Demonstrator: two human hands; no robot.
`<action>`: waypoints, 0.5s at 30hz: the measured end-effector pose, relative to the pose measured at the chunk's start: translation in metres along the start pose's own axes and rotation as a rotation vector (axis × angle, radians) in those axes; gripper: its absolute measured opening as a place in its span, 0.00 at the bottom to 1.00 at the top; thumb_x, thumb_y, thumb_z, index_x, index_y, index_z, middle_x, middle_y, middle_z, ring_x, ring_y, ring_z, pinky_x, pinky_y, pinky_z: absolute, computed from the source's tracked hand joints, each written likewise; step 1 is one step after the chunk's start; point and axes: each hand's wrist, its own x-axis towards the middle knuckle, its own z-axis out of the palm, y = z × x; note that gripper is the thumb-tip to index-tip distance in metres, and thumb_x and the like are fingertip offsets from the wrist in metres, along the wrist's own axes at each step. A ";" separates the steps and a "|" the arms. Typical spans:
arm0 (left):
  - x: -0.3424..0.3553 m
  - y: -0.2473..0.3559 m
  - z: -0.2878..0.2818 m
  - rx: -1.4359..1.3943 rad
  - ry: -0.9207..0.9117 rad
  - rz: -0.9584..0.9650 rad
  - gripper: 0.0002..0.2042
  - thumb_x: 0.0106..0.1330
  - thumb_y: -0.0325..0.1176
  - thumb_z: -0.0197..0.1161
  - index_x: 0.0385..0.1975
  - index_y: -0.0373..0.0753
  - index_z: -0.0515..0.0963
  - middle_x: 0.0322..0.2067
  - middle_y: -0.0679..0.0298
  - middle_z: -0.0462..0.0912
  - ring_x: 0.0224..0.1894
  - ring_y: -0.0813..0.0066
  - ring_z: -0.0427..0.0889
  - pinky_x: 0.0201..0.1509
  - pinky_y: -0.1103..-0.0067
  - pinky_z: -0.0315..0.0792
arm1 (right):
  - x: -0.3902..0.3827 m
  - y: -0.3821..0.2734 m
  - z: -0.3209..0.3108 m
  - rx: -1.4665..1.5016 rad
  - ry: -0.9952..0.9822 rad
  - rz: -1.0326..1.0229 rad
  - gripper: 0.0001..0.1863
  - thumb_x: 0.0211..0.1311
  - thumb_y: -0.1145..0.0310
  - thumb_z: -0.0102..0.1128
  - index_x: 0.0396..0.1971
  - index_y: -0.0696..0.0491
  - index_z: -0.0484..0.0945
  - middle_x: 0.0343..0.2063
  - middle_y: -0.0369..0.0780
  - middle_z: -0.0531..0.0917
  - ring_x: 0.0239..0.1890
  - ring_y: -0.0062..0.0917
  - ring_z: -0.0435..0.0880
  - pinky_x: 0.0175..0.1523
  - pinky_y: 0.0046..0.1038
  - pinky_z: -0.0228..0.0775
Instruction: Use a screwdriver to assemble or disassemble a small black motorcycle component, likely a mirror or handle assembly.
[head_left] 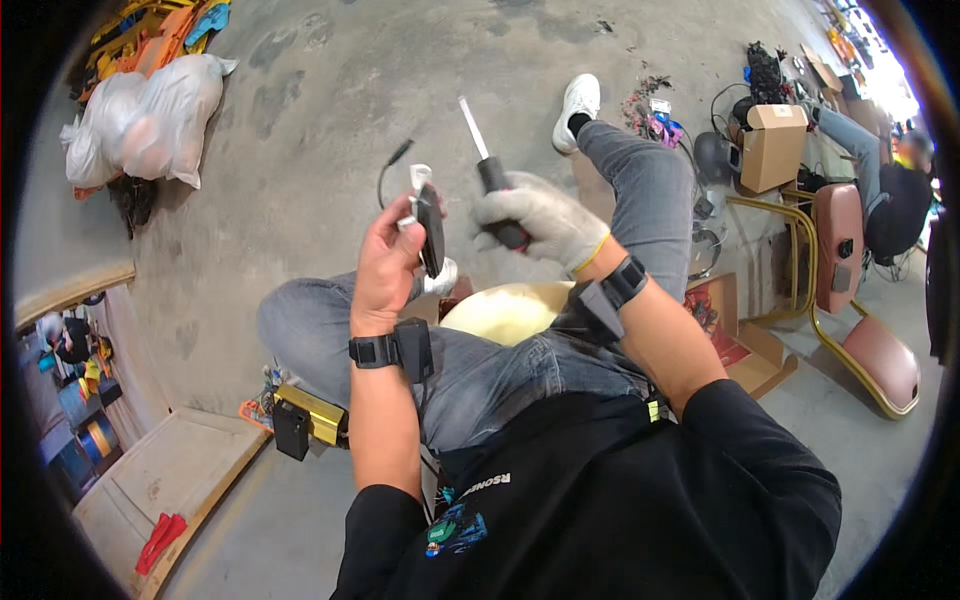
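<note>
My bare left hand (385, 255) grips a small flat black device (430, 230) held upright, with white parts and a short black cable at its upper end. Just to the right, my right hand (535, 220), in a pale glove, is closed around the black handle of a screwdriver (475, 131), its metal shaft pointing up and away from the device. The hand is slightly blurred. Below both hands, a pale yellow rounded thing (500, 310) shows between my jeans-clad legs.
White bags (175, 115) lie upper left. A gold electronic unit (325, 420) and wooden panel (165, 460) lie lower left. At right are cardboard boxes (772, 150), cables, a pink folding chair (838, 240) and another seated person (890, 210).
</note>
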 end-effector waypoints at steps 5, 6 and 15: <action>0.003 0.003 -0.010 -0.214 0.132 0.062 0.23 0.70 0.42 0.62 0.59 0.34 0.72 0.52 0.56 0.80 0.51 0.70 0.81 0.50 0.79 0.79 | 0.054 0.030 -0.112 -0.591 0.047 -0.240 0.09 0.55 0.73 0.64 0.33 0.63 0.77 0.29 0.41 0.83 0.32 0.24 0.86 0.36 0.26 0.79; 0.006 0.001 -0.007 -0.194 0.164 0.035 0.21 0.71 0.42 0.60 0.58 0.34 0.73 0.50 0.56 0.81 0.50 0.70 0.82 0.49 0.79 0.79 | 0.068 0.046 -0.145 -1.057 -0.020 -0.490 0.08 0.55 0.75 0.63 0.32 0.64 0.77 0.25 0.40 0.83 0.31 0.24 0.86 0.34 0.27 0.77; 0.012 -0.014 -0.018 -0.198 0.186 -0.047 0.25 0.74 0.43 0.54 0.63 0.32 0.67 0.49 0.52 0.80 0.52 0.61 0.81 0.57 0.69 0.78 | 0.123 0.090 -0.189 -0.707 0.468 -0.039 0.08 0.47 0.72 0.61 0.14 0.58 0.78 0.13 0.40 0.80 0.13 0.23 0.77 0.21 0.25 0.68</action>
